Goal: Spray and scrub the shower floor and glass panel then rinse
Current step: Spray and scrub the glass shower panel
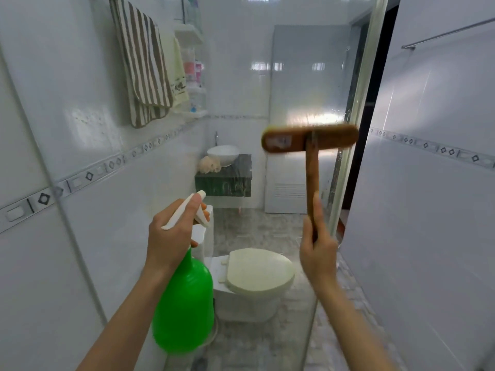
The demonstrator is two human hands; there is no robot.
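glass-scrubbing step, it seems: right grip curled round the handle of the brown wooden long-handled brush, head at the clear glass panel right of centre; left grip clasps the green plastic spray bottle, lower centre; next calls for firm, even strokes

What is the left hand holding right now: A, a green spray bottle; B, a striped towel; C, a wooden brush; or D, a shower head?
A: the left hand grips the white trigger top of the green spray bottle, while the right hand holds the wooden brush by its handle.
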